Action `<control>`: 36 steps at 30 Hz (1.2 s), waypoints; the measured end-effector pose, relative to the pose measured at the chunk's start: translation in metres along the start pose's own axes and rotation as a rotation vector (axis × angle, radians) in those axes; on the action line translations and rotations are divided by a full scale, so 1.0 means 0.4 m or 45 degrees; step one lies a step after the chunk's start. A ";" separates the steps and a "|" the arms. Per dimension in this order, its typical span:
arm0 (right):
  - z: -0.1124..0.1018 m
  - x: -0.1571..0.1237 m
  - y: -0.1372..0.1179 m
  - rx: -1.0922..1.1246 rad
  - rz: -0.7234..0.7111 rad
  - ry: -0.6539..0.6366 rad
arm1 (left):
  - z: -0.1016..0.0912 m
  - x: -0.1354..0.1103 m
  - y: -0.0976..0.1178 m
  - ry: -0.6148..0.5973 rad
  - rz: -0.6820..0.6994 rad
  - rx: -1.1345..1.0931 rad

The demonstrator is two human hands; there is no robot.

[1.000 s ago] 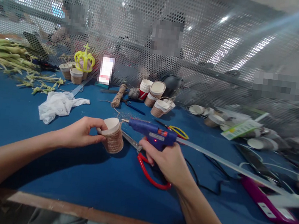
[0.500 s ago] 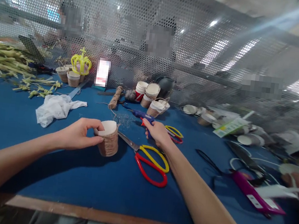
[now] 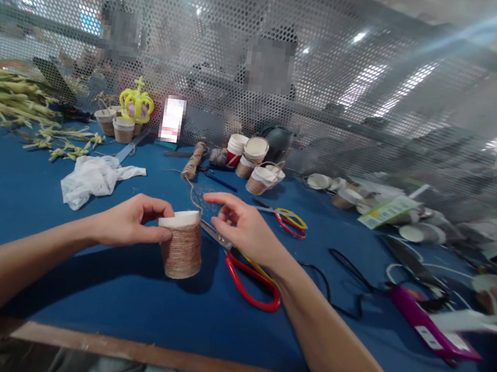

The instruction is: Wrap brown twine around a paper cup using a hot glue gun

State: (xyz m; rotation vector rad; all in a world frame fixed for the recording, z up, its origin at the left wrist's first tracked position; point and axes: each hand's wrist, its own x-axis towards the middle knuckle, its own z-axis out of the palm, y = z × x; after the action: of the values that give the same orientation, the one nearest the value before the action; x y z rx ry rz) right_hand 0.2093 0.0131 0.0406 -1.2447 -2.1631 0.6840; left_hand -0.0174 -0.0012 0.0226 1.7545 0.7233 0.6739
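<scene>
My left hand (image 3: 142,221) grips the rim of a white paper cup (image 3: 181,250), thumb outside and fingers at or inside the rim. Brown twine wraps the cup's side nearly up to its white rim, and the cup is held tilted above the table. From the cup a loose strand of twine (image 3: 192,194) runs back to a twine bundle (image 3: 194,161). My right hand (image 3: 237,224) hovers just right of the cup, index finger stretched out and thumb apart, nothing visible in it. Beneath it lie large scissors (image 3: 253,292) with red and yellow handles, partly covered.
Behind are twine-wrapped cups (image 3: 258,178), smaller scissors (image 3: 292,221) and a phone-like bright screen (image 3: 172,119). On the left lie a crumpled white cloth (image 3: 90,181) and pale green husks (image 3: 10,93). A purple power strip (image 3: 426,322) with cables sits right. Perforated metal panel (image 3: 194,40) stands behind.
My right hand has let go of the blue glue gun, now out of sight, and moved left toward the cup. My left hand has turned the cup more upright and slightly lower.
</scene>
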 end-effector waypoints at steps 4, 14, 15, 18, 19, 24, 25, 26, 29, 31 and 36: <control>0.022 -0.007 -0.011 0.262 0.012 -0.088 | -0.002 -0.002 -0.005 -0.051 -0.039 -0.194; 0.030 -0.018 -0.015 0.445 0.086 -0.046 | -0.006 -0.003 -0.017 -0.095 -0.103 -0.245; 0.028 -0.019 -0.014 0.452 0.075 -0.074 | -0.007 -0.003 -0.018 -0.099 -0.107 -0.250; 0.031 -0.021 -0.006 0.463 0.004 -0.150 | -0.008 -0.002 -0.019 -0.116 -0.112 -0.283; 0.033 -0.020 -0.002 0.449 -0.025 -0.164 | -0.008 -0.002 -0.019 -0.125 -0.112 -0.296; 0.043 -0.012 0.009 0.305 -0.151 -0.217 | -0.007 -0.005 -0.021 -0.182 -0.127 -0.338; 0.042 -0.012 0.009 0.269 -0.174 -0.216 | -0.008 -0.007 -0.021 -0.191 -0.132 -0.345; 0.040 -0.013 0.008 0.227 -0.198 -0.204 | -0.008 -0.008 -0.021 -0.197 -0.136 -0.351; 0.029 -0.022 0.001 0.090 -0.254 -0.101 | -0.012 -0.007 -0.020 -0.191 -0.151 -0.346; 0.020 -0.034 -0.007 0.038 -0.257 -0.046 | -0.014 -0.004 -0.017 -0.164 -0.158 -0.310; 0.009 -0.057 -0.033 -0.023 -0.269 -0.037 | -0.012 0.004 -0.008 -0.084 -0.184 -0.097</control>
State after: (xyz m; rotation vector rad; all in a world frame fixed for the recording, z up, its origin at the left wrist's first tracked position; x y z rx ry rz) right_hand 0.2085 -0.0133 0.0422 -1.0012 -2.2880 0.5977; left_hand -0.0203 0.0040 0.0209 1.6300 0.7613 0.5360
